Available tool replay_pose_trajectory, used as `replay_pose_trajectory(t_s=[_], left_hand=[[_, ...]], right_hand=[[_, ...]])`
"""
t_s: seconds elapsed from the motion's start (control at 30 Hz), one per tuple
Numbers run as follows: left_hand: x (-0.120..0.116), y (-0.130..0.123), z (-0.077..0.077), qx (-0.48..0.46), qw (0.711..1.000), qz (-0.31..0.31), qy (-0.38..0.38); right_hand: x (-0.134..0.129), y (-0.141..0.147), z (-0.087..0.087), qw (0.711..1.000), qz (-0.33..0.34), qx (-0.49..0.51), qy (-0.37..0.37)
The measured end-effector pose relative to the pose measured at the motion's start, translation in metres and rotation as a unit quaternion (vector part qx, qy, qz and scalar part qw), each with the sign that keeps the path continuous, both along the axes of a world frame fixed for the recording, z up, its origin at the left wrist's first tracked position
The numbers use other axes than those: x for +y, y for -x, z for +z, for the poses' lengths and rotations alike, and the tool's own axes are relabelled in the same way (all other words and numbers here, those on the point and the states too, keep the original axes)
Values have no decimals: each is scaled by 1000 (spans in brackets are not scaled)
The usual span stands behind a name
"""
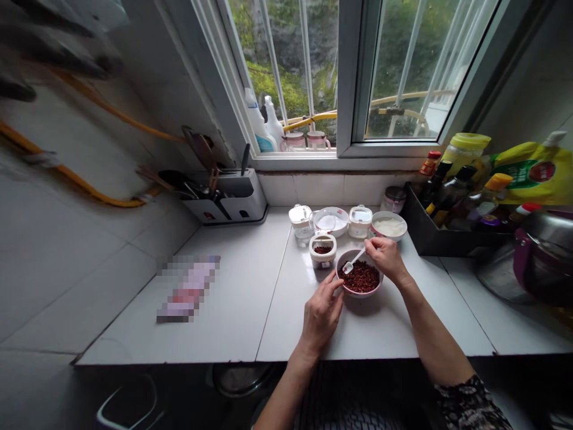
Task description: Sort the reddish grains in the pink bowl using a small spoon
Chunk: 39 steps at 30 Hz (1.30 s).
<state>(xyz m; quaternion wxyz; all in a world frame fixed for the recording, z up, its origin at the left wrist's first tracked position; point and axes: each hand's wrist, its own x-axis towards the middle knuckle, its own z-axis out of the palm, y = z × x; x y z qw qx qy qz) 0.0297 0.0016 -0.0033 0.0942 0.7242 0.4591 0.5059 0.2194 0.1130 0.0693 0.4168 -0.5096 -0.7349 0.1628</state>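
Note:
A bowl (362, 291) of dark red dried spice stands on the white tiled counter. My left hand (323, 310) holds its left rim between thumb and fingers. Pinched in my right hand (385, 257) is the handle of a small white spoon (354, 261), its scoop over the left part of the spice. Just behind the bowl, to the left, an open white-rimmed jar (323, 251) holds some of the same red spice. Further back are two lidded clear jars (301, 222) (360, 221), a bowl of white powder (339, 221) and a bowl of pale white contents (389, 226).
A utensil holder (233, 203) stands at the back left, a blurred-out flat item (190, 289) on the left counter. At the right are a black box (430, 239) of bottles and a metal pot (546, 245). A window (340, 161) lies behind.

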Motion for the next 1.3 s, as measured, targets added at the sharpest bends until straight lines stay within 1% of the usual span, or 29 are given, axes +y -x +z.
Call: replay_pose_trajectory(t_s=[0.1, 0.23, 0.37, 0.47, 0.57, 0.67, 0.73, 0.8, 0.87, 0.97, 1.07, 1.13, 1.23, 1.3], left_hand=[[0, 0, 0, -1, 1000, -1, -2], [0, 0, 1, 1, 1000, -5, -8], [1, -1, 0, -2, 1000, -2, -7], [1, -1, -1, -12, 1000, -3, 0], [1, -1, -1, -22, 1000, -11, 5], [1, -1, 0, -19, 1000, -9, 9], [1, -1, 0, -11, 1000, -5, 6], [1, -1, 0, -4, 1000, -2, 2], [1, -1, 1, -1, 1000, -2, 1], [2, -1, 1, -4, 1000, 1, 3], [4, -1, 0, -2, 1000, 0, 0], [5, -1, -1, 0, 1000, 5, -1], [8, -2, -3, -4, 1000, 4, -5], [10, -3, -4, -6, 1000, 6, -6]], right_hand=[[0, 0, 0, 999, -13, 32, 29], [0, 1, -2, 996, -29, 70, 49], [1, 5, -3, 988, -49, 129, 75], [4, 13, 0, 985, -60, 146, 72], [4, 27, 6, 991, -48, 121, 28], [-1, 43, 12, 996, -33, 17, -81], [-6, 51, 15, 985, -12, -76, -152], [-11, 53, 18, 971, 12, -135, -196], [-13, 49, 18, 964, 15, -143, -222], [-10, 34, 13, 968, -25, -89, -235], [-2, 13, 3, 971, -57, -29, -230], [5, 0, -3, 973, -70, -7, -222], [10, -13, -7, 979, -76, -4, -189], [8, -16, -6, 979, -84, -11, -188]])
